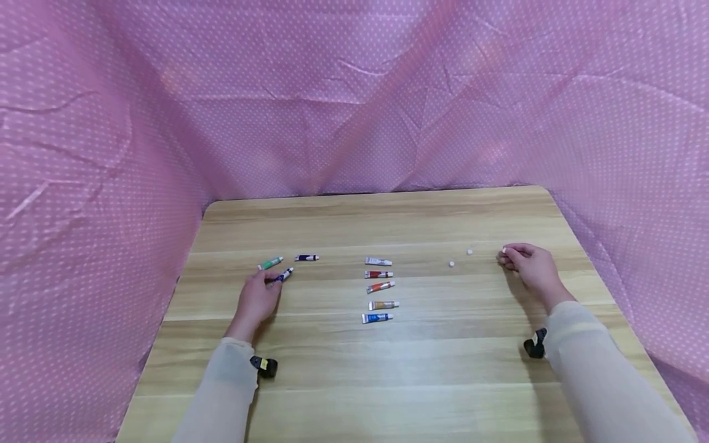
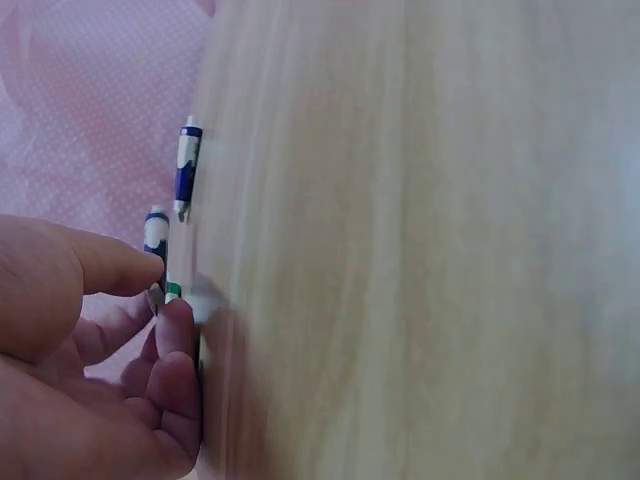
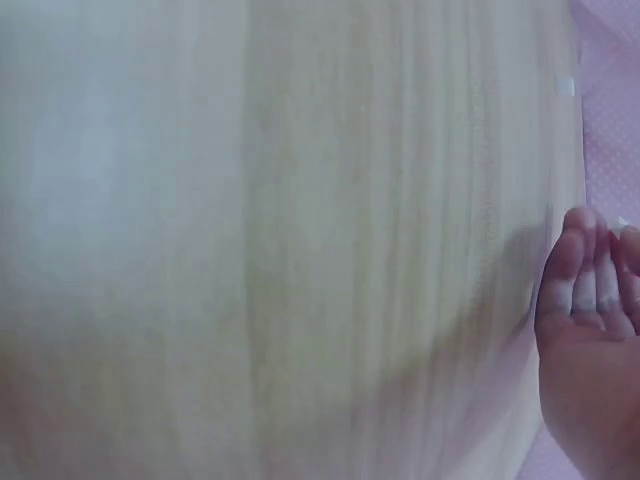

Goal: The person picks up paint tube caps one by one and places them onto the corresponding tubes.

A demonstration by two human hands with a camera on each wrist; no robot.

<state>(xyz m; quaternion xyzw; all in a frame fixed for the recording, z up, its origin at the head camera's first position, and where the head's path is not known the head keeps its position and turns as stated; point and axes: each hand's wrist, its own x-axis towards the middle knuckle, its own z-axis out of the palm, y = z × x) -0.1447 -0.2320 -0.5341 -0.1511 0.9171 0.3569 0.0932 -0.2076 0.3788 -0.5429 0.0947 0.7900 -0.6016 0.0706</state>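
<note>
My left hand point(image 1: 258, 298) pinches a small dark blue paint tube point(image 1: 285, 275) between thumb and fingers, its white end pointing away. Just behind that hand lies a green paint tube point(image 1: 270, 263); a dark purple one point(image 1: 307, 258) is a little to its right. In the left wrist view the held tube's white and blue end point(image 2: 156, 232) sticks out past the thumb. Over the right side of the table, my right hand point(image 1: 530, 269) holds a tiny white cap point(image 1: 504, 250) at its fingertips. Two similar white caps, one nearer point(image 1: 451, 264) and one farther point(image 1: 469, 251), lie left of it.
A column of paint tubes runs down the table's middle: white point(image 1: 379, 262), red point(image 1: 379, 274), orange point(image 1: 381, 287), ochre point(image 1: 383, 305) and blue point(image 1: 377, 318). Pink dotted cloth point(image 1: 354, 123) hangs around the wooden table point(image 1: 443, 381) at the back and both sides.
</note>
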